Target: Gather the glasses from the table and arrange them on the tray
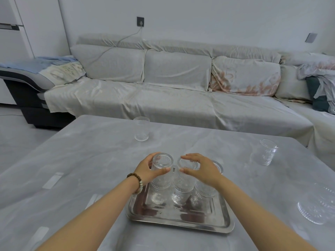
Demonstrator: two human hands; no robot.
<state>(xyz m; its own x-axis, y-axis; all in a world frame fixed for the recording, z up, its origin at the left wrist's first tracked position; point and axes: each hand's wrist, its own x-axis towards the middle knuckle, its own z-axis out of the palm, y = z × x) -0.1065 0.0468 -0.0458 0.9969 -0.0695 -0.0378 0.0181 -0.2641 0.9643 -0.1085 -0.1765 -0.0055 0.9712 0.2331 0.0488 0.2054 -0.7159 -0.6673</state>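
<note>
A steel tray [178, 222] lies on the grey table near me. Three ribbed clear glasses stand upright along its far side. My left hand [146, 171] wraps around the left glass [161, 178]. My right hand [201, 169] grips the rim of the middle glass [183, 185] from the right, and it partly hides the right glass [206, 192]. Off the tray, one glass [141, 128] stands at the far left of the table, another glass [268, 152] stands at the right, and a third glass [317, 205] stands at the near right edge.
The grey table [81, 169] runs out to both sides of the tray. A long sofa [163, 95] draped in pale sheets stands behind the table, with bedding piled at its right end. A cable hangs from a wall socket [140, 21].
</note>
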